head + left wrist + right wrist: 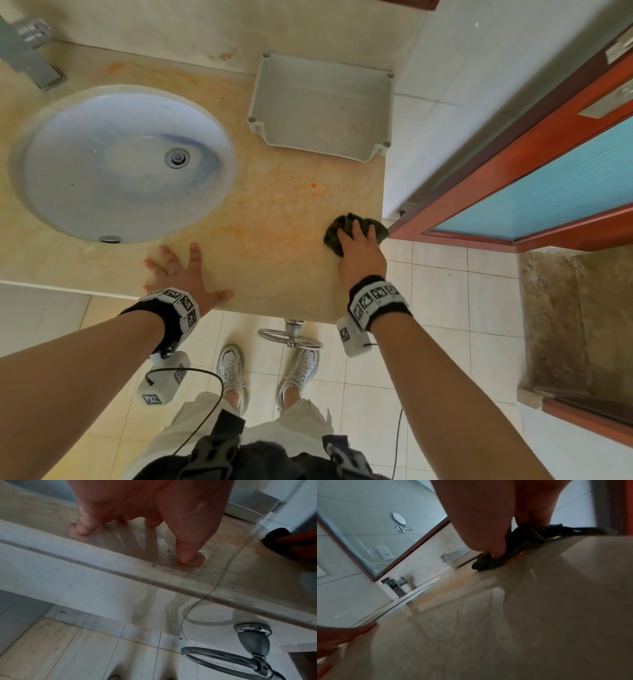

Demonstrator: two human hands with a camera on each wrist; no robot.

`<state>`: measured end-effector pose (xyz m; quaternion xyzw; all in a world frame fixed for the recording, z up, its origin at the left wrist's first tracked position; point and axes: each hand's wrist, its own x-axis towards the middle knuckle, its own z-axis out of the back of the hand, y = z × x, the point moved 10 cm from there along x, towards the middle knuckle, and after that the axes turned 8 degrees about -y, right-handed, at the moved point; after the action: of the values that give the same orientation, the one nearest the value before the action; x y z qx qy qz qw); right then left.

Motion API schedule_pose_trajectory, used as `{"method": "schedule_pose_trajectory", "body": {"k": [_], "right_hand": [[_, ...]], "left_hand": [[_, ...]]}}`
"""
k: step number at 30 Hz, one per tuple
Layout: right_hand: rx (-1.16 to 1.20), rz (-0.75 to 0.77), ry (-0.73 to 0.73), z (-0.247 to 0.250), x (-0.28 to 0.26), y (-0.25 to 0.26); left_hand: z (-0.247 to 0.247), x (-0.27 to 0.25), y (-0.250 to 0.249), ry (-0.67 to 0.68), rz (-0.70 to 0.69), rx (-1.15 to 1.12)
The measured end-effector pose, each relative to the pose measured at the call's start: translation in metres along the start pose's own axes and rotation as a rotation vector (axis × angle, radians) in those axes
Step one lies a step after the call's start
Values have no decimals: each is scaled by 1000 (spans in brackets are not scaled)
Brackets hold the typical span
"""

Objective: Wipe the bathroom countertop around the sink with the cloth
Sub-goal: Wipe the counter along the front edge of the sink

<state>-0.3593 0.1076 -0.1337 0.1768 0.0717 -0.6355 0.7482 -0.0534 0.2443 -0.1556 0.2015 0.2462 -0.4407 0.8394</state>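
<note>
The beige countertop (pixel 274 205) carries orange stains, with one bright orange spot (pixel 313 185) in its right half. A crumpled dark green cloth (pixel 376 228) lies at the counter's right edge near the front. My right hand (pixel 354 240) lies on top of it. In the right wrist view the thumb and fingers (pixel 489 547) pinch the bunched cloth (pixel 527 539) against the surface. My left hand (pixel 181 270) rests flat with spread fingers on the counter's front edge, right of the round white sink (pixel 102 154). Its thumb (pixel 187 555) presses the stone.
An empty grey plastic box (pixel 318 102) stands at the back right of the counter. A chrome faucet (pixel 30 58) sits behind the sink. A red-framed door (pixel 548 154) stands just right of the counter. A chrome ring fitting (pixel 291 337) hangs below the front edge.
</note>
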Motion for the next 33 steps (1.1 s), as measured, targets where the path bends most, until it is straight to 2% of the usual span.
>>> {"method": "schedule_pose_trajectory", "body": {"k": [4,12,15,18,21,29,33], "right_hand": [[30,-16,-77,3,-12,-3],[23,8,29,-39,-122,-11],[35,7,6,-49,-138,-10],[26,63,-59,-40,-122,1],[33,106,49,-36,-89,16],[53,-26,-10,17,43,0],[59,-42,-24,21,42,-8]], "left_hand": [[1,0,0,4,-4,3],[3,1,0,6,-16,-11],[3,1,1,10,-15,-15],[4,2,1,12,-17,-20],[2,3,1,25,-12,-25],[0,6,1,40,-10,-33],[1,7,1,37,-16,-15]]}}
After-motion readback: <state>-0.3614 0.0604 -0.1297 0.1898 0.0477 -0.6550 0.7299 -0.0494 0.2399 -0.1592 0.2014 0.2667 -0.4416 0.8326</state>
